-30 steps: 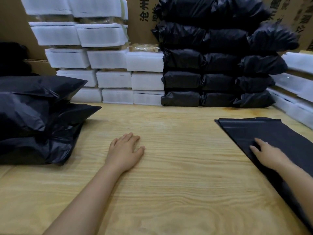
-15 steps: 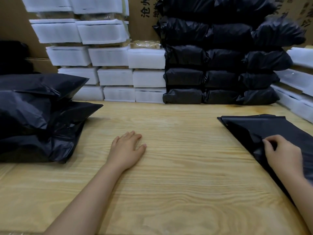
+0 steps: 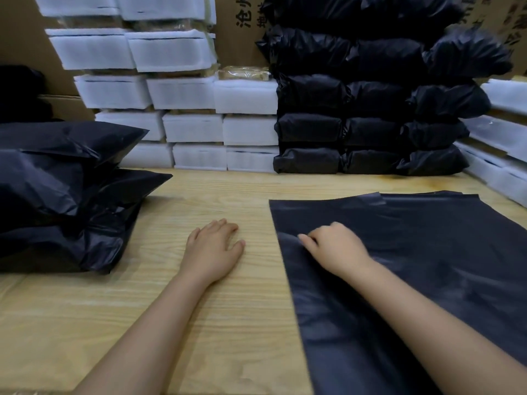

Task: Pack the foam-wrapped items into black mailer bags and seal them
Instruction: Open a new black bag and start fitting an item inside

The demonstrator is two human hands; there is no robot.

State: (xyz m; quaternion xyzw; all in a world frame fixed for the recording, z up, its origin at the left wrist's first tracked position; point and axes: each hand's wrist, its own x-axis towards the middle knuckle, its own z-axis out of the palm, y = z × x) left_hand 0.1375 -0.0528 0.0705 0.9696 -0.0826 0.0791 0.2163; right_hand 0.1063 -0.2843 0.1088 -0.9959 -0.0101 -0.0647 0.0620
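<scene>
A flat black mailer bag [image 3: 413,252] lies on the wooden table [image 3: 199,323] at the right, its left edge near the middle. My right hand [image 3: 333,249] pinches that bag near its left edge, fingers curled on the plastic. My left hand [image 3: 212,250] rests flat on the bare wood just left of the bag, fingers apart, holding nothing. White foam-wrapped items [image 3: 194,126] are stacked in rows against the back wall.
Packed black mailer bags [image 3: 370,126] are stacked at the back right. A pile of bulky black bags [image 3: 62,195] sits at the left. More foam-wrapped items [image 3: 502,132] line the right edge. Cardboard boxes [image 3: 236,29] stand behind.
My right hand has closed on the black mailer bag and dragged it leftward toward the table's middle. My left hand has stayed flat in the same place.
</scene>
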